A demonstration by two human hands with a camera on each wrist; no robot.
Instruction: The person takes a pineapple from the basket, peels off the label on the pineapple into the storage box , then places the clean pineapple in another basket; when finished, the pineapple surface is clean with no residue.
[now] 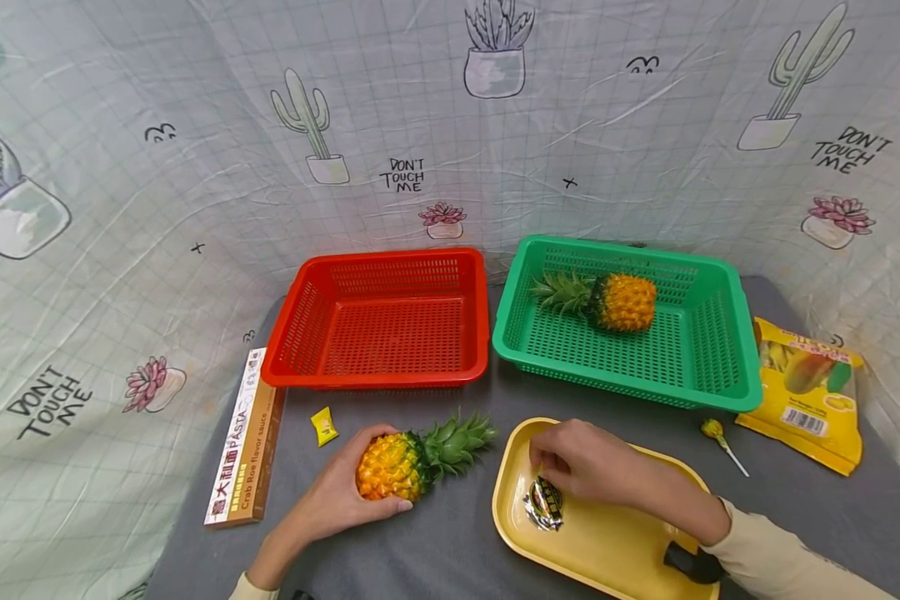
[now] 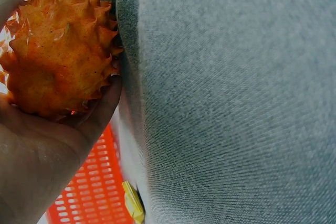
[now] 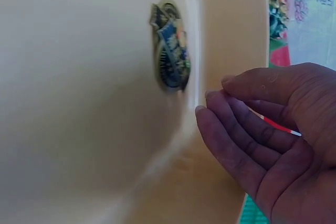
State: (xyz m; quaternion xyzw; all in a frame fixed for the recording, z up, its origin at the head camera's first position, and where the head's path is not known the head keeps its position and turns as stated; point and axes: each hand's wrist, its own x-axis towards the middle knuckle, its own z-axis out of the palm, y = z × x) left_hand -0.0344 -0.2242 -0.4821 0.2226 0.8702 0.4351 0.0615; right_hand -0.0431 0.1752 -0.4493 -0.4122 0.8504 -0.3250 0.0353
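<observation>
My left hand (image 1: pixel 348 483) grips a small orange-yellow pineapple (image 1: pixel 390 468) by its body, thumb and fingers on opposite sides. Its green crown points right over the grey cloth. In the left wrist view, the spiky body (image 2: pixel 60 51) fills the hand. My right hand (image 1: pixel 588 467) is over the left part of a yellow tray (image 1: pixel 607 546), fingers loosely bent and nothing between them. Just beyond the fingertips, a small shiny foil packet (image 1: pixel 544 505) with dark print lies in the tray. The right wrist view shows a gap between the fingertips and that packet (image 3: pixel 172 45).
A red basket (image 1: pixel 382 379) stands behind my left hand. The green basket (image 1: pixel 615 379) beside it holds another pineapple (image 1: pixel 626 302). At left are a pasta box (image 1: pixel 243 450) and a yellow wrapped candy (image 1: pixel 324 426); at right, a lollipop (image 1: pixel 712 429) and a yellow mango bag (image 1: pixel 806 392).
</observation>
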